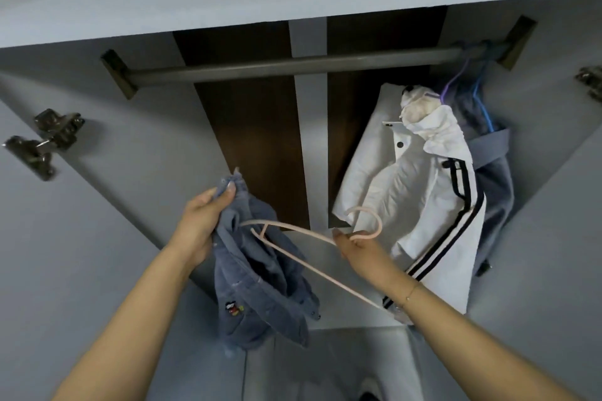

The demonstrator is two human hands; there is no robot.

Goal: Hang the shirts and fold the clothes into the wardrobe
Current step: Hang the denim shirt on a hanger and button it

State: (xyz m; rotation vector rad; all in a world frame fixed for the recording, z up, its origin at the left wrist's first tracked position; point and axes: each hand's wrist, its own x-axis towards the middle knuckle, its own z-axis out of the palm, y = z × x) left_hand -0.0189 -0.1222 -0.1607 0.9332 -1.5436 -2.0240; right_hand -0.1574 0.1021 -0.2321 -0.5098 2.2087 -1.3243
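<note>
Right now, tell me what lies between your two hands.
In the head view, the pink hanger spans the gap: the right hand holds it near its hook, and its far end reaches into the blue denim shirt gripped by the left hand.

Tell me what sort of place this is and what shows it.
Most likely the inside of a bedroom wardrobe. A metal hanging rail spans the opening, a white shirt already hangs from it at the right end, and a door hinge sits on the left side panel.
</note>
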